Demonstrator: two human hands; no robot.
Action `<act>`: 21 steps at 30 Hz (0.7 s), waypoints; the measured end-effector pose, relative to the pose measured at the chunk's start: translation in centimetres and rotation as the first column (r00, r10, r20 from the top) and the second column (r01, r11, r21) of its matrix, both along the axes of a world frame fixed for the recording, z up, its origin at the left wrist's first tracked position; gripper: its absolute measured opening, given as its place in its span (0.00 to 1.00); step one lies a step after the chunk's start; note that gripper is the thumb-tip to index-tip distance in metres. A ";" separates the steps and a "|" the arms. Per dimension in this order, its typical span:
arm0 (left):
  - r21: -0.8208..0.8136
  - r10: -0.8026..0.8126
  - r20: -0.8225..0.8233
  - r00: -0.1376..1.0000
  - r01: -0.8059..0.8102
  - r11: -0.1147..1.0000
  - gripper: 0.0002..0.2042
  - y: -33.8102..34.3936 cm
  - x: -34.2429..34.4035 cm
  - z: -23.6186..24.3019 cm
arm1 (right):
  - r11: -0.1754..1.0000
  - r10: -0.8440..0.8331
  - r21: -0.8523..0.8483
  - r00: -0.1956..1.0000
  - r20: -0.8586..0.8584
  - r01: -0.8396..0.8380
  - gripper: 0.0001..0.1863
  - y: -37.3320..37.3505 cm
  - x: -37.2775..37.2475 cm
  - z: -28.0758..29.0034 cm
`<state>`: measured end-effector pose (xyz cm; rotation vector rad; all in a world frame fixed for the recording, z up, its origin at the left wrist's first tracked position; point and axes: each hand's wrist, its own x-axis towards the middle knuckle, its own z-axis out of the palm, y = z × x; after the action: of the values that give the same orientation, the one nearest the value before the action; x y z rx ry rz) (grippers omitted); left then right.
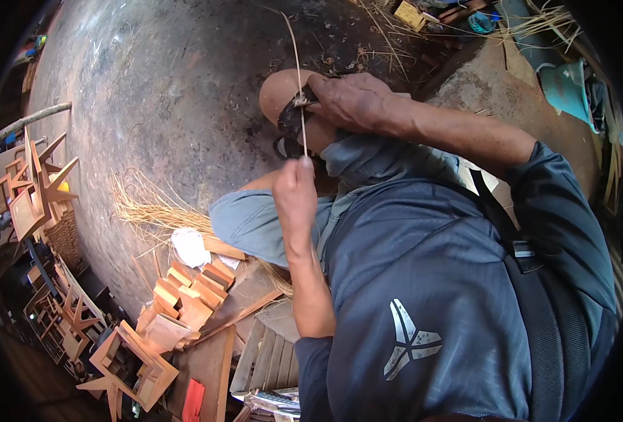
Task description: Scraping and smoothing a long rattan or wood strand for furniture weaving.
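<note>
A thin pale cane strip [295, 49] runs from the top of the view over my bare knee [280, 93] to my left hand [296, 186]. That hand is a closed fist, with the strip's lower end pulled taut in it. My right hand [357, 102] rests against the knee, its fingers bent down on a dark pad [292, 119] where the strip crosses. A little pale fibre is bunched at that crossing. What the right fingers pinch there is hidden by the hand itself.
Worn grey floor [164, 91] spreads ahead. Left of my leg lie a bundle of cane strips [157, 207], a white crumpled item [190, 247] and stacked wooden blocks [192, 292]. Star-shaped wooden frames [41, 183] stand far left. A turquoise bucket [568, 91] is at the right.
</note>
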<state>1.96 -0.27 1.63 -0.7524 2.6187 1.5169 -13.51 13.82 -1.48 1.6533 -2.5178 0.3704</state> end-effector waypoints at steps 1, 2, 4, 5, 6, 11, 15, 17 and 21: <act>0.042 0.014 0.079 0.997 -0.018 0.999 0.15 0.1 1.9 0.4 | 0.997 -0.070 0.032 0.990 0.125 0.066 0.16 0.3 0.0 -0.2; 0.080 0.034 0.155 0.987 -0.047 0.996 0.15 0.0 3.8 1.0 | 0.991 -0.132 0.069 0.961 0.244 0.119 0.16 0.3 -0.2 -0.3; 0.235 0.166 0.290 0.942 -0.239 0.942 0.17 0.0 8.0 2.3 | 0.993 -0.117 0.036 0.956 0.268 0.112 0.16 0.0 0.0 -0.3; 0.267 0.202 0.307 0.930 -0.287 0.920 0.16 0.3 9.4 3.1 | 0.993 -0.114 0.008 0.953 0.280 0.116 0.17 0.0 -0.1 -0.5; 0.296 0.236 0.327 0.915 -0.336 0.894 0.15 0.6 10.8 3.9 | 0.993 -0.114 0.010 0.953 0.282 0.116 0.17 -0.1 -0.2 0.4; 0.506 0.207 0.457 0.865 -0.444 0.740 0.16 1.3 16.3 6.8 | 0.985 -0.122 0.156 0.926 0.358 0.069 0.14 0.2 -0.7 3.0; 0.509 0.302 0.232 0.925 -0.380 0.772 0.16 2.0 13.1 5.3 | 0.941 -0.316 0.143 0.639 0.702 0.308 0.21 0.2 -3.3 3.2; 0.566 0.347 0.119 0.930 -0.351 0.746 0.17 2.1 8.4 4.1 | 0.958 -0.270 0.078 0.771 0.577 0.278 0.22 1.1 -4.3 4.0; 0.199 0.037 0.048 0.998 -0.046 0.979 0.17 0.9 -2.1 1.5 | 0.946 -0.283 0.062 0.724 0.629 0.317 0.21 1.8 -4.1 3.1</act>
<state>-0.14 0.62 3.14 -0.8155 2.3866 1.7212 -17.63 15.58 1.65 1.1839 -3.1388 1.1065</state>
